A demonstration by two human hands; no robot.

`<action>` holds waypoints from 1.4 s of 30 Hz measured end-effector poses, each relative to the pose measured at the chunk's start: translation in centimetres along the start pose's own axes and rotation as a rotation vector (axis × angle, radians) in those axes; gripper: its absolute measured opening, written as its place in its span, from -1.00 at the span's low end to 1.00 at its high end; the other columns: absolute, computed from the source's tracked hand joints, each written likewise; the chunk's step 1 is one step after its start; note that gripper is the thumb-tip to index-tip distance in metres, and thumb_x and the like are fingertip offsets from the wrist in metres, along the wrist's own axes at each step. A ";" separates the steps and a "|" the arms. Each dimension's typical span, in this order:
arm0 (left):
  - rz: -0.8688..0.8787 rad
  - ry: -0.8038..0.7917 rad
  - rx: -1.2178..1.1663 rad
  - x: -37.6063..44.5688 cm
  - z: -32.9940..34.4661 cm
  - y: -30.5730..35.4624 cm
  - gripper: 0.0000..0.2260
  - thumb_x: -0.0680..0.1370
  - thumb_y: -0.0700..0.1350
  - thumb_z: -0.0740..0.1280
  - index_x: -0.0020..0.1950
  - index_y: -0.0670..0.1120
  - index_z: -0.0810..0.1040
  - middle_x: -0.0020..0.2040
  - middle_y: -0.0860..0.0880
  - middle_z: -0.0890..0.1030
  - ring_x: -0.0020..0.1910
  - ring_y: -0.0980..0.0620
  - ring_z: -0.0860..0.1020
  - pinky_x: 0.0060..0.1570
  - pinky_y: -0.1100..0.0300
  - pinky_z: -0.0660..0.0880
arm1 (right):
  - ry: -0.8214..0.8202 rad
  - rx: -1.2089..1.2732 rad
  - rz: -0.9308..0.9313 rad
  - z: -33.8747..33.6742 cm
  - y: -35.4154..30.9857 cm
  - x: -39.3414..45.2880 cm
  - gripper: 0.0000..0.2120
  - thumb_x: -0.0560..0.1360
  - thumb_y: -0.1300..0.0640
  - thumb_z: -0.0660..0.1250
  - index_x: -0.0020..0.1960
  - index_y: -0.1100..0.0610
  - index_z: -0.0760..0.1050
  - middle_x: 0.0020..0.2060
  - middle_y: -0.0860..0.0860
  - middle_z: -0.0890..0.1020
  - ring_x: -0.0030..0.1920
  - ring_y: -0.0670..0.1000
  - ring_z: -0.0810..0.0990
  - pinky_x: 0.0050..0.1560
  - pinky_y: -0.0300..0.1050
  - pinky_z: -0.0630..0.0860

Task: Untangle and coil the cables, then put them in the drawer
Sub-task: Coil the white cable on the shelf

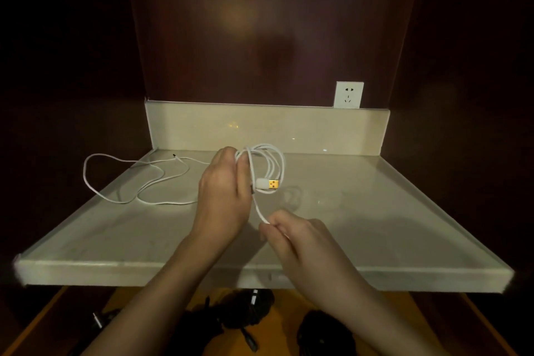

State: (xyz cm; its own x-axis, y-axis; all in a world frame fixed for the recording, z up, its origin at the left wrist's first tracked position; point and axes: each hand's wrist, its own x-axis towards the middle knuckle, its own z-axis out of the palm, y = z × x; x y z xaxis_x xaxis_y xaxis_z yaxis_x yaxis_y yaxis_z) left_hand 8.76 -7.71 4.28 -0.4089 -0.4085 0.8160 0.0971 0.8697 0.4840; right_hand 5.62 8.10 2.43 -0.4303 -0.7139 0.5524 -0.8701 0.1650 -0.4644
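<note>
dark cables (pixel 231 318) in drawer (pixel 291 302) indistinct, partly hidden

Both bare forearms reach forward from the bottom edge, converging toward the middle. The left hand (pixel 224 191) is raised farther forward, back toward the camera, wrist straight, fingers (pixel 231 153) curled round a coil of white cable (pixel 270 162) that wraps them, thumb along the right side. The right hand (pixel 291 237) sits nearer and lower, back upward, knuckles bent, fingers folded in, thumb and forefinger pinching the cable's loose strand at the tip. The strand runs taut between the two hands, which are near but apart.
</note>
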 end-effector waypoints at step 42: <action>-0.401 0.108 -0.526 -3.5 0.1 3.2 -0.77 0.70 -0.08 0.14 -0.04 -0.07 0.54 -0.21 0.02 0.64 -0.22 0.12 0.59 -0.20 0.17 0.52 | 0.248 0.796 0.281 2.1 -2.7 -1.0 -0.80 0.66 0.25 0.12 0.22 0.02 0.35 -0.43 -0.03 0.50 -0.50 -0.11 0.35 -0.47 -0.21 0.30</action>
State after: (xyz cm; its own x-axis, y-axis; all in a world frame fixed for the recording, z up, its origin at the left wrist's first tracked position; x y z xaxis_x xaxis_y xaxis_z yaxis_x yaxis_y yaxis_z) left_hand 10.36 -3.48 2.97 -0.4148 -0.7215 0.5544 0.3972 0.4046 0.8237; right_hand 8.89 6.91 1.69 -0.7237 -0.5343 0.4368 -0.3381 -0.2773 -0.8993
